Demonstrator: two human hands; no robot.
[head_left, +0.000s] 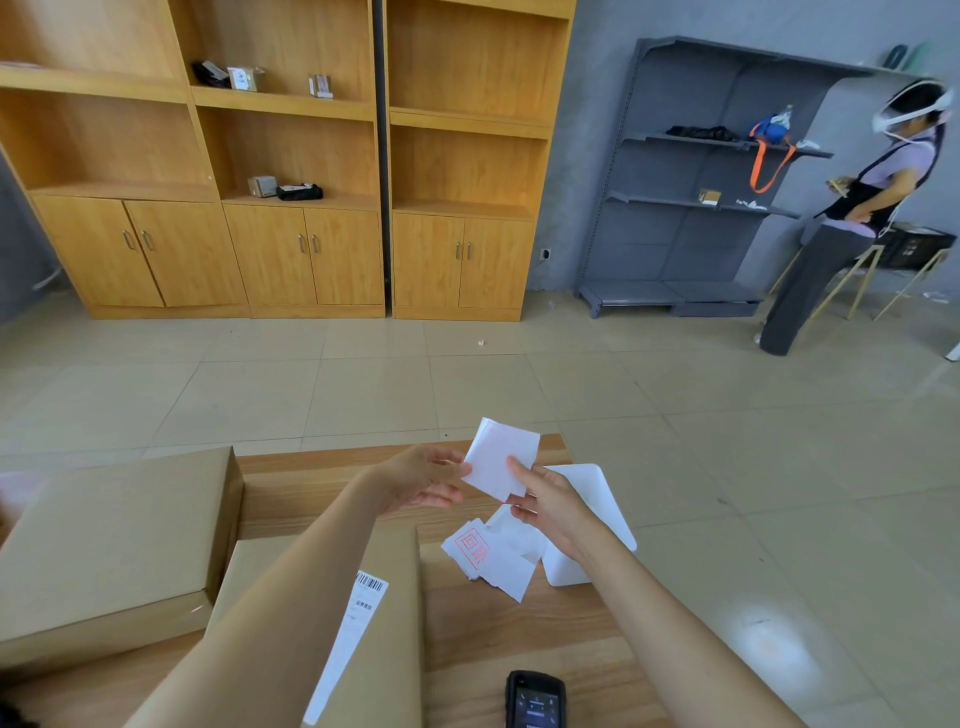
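As the left hand (426, 475) and right hand (551, 506) pinched opposite edges of a white slip (501, 457) held up between their fingertips, the grip looked light enough to let it flutter onto the stamped pile (491, 558) beneath the fingers.

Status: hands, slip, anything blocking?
Left hand and right hand both pinch the slip, up off the table. Pile of slips lies below it. Nothing in the way.

Perhaps "回单" on stamped slip (470, 548)
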